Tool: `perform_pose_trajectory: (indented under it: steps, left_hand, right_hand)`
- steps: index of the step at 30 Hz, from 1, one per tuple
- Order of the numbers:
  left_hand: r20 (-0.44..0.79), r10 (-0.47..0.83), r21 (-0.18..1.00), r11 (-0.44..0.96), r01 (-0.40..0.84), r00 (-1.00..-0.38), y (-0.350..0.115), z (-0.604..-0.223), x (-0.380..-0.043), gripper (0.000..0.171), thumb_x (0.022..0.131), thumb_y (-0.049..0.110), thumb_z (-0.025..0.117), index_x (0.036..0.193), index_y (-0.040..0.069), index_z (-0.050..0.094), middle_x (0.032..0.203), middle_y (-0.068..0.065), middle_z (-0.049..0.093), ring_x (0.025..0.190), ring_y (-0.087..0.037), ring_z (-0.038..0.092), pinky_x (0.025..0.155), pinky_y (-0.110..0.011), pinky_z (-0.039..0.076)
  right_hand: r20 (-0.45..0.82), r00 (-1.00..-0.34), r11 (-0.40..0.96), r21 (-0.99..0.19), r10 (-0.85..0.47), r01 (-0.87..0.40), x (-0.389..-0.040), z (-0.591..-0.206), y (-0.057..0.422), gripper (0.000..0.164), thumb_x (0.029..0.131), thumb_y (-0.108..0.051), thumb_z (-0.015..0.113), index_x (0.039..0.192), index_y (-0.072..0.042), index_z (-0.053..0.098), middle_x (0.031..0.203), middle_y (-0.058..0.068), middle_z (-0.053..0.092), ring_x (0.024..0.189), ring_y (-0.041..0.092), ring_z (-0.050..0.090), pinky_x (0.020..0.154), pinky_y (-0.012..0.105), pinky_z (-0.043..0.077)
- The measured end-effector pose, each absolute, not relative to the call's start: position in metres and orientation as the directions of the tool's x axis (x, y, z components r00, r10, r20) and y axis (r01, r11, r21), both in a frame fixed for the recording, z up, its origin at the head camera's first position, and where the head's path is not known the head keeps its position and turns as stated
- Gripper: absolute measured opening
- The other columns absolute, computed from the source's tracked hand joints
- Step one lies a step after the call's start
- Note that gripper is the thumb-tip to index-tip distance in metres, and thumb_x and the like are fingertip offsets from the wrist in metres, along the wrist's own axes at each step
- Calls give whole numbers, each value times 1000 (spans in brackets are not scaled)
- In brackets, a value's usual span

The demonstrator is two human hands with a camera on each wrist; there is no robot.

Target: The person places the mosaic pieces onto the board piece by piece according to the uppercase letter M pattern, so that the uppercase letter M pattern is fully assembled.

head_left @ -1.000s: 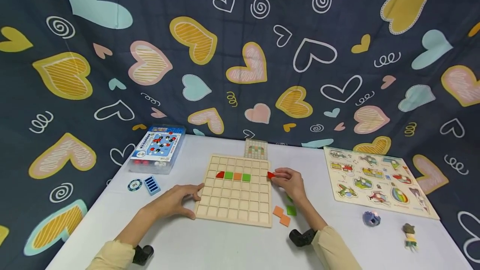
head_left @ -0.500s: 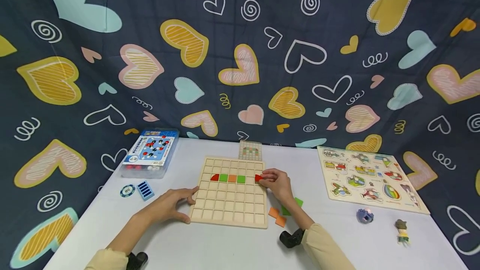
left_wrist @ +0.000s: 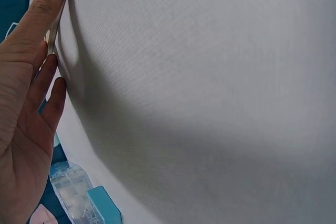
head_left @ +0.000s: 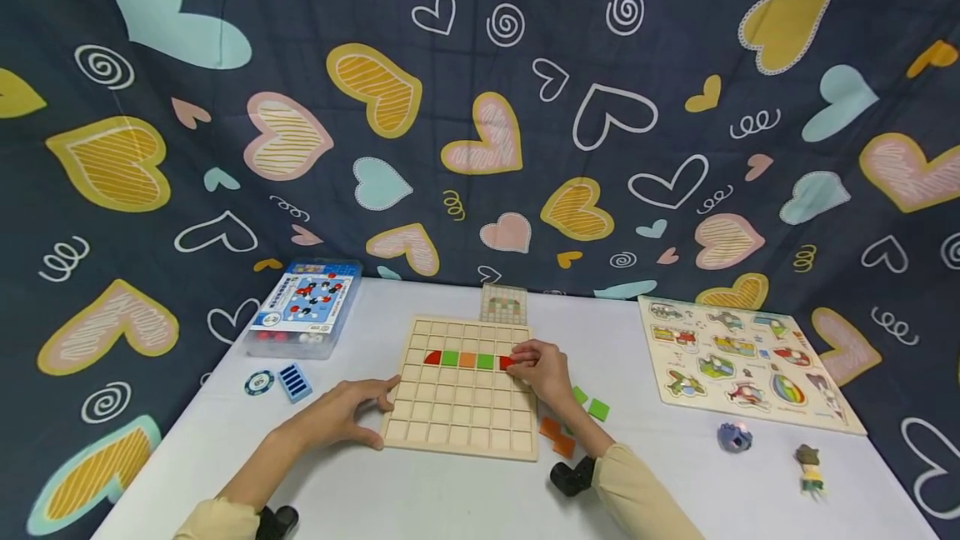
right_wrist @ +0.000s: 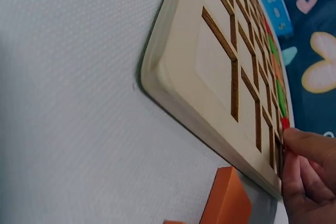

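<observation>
A wooden grid board [head_left: 457, 415] lies on the white table. One row of it holds a red quarter-round tile [head_left: 433, 357], a green tile [head_left: 450, 358], an orange tile [head_left: 467, 359] and a second green tile [head_left: 486, 361]. At the right end of that row, my right hand [head_left: 546, 371] pinches another red tile [head_left: 506, 362] between thumb and fingers; the fingertips partly cover it. My left hand [head_left: 347, 413] rests against the board's left edge, thumb near the front corner and fingers farther up. In the left wrist view, its thumb [left_wrist: 44, 11] lies along the board's edge.
Loose green tiles [head_left: 598, 409] and orange tiles [head_left: 562, 444] lie right of the board. A pattern card [head_left: 504, 304] is behind it. A plastic box [head_left: 300, 311], round chip [head_left: 259, 382] and blue block [head_left: 294, 382] stand left; a picture puzzle [head_left: 750, 357] and two small figures [head_left: 735, 437] right.
My right hand has brought the red tile leftward from the board's right edge to beside the green tile in the row. My left hand has stayed at the board's left edge.
</observation>
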State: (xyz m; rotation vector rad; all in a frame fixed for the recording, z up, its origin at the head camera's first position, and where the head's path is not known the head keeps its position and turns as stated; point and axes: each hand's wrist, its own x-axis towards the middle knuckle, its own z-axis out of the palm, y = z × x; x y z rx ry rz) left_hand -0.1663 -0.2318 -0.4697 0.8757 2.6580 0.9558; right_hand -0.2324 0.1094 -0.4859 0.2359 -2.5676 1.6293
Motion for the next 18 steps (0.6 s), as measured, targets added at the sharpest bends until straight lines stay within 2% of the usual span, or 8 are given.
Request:
perform_pose_trajectory:
  steps: [6,18]
  left_hand:
    - [19,584,627,625,465,-811,-231,-469,-166,31,68,30,84,87,19,63,141,-15,49,129,-36,46,106,-52,37]
    - [24,583,632,620,464,-812,-232,-471,-167,31,67,33,83,86,21,62,142,-14,48,129,-35,46,106,-51,38]
  right_hand:
    - [179,-978,392,-897,-104,-206,-232,-485,107,25,70,9,78,94,7,68,83,18,72,70,25,69,59,20,56]
    - [175,-981,348,-917,-82,-192,-227,-481,114,26,72,10,77,96,8,67,84,16,72,74,25,70,64,22,58]
